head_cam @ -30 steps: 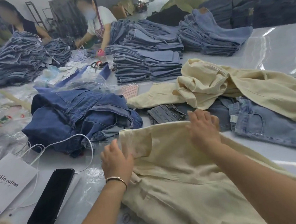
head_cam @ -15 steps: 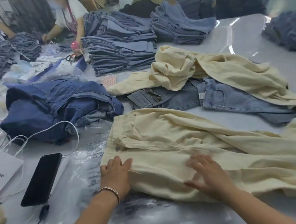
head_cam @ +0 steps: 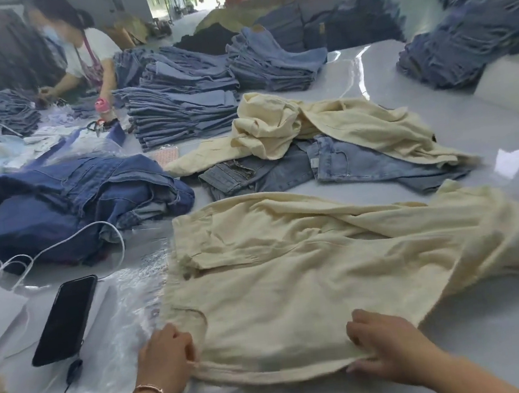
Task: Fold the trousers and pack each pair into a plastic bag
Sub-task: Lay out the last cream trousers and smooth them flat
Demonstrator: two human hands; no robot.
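The cream trousers (head_cam: 307,271) lay spread on the desk (head_cam: 497,341) directly in front of the person, with the waistband end toward nine o'clock and the legs running away toward three o'clock, so the long axis ran left to right across the view. Both hands sat on the near edge, at six o'clock of the cloth. The left hand (head_cam: 165,360) held the near corner at the waistband end, its fingers curled around the hem. The right hand (head_cam: 386,348) gripped the same near edge further toward three o'clock, with its fingers bent over the top of the cloth and its thumb tucked under the fold.

The bulk of the cloth therefore lay from the fingers toward twelve o'clock, and the loose leg ends, bunched and blurred, were nearer the right hand. A fold of the legs back toward nine o'clock seemed likely to fall to that hand.

A clear plastic bag (head_cam: 129,309) lay flat under the waistband end, at nine o'clock, nearer the left hand, just beside a black phone (head_cam: 64,319).
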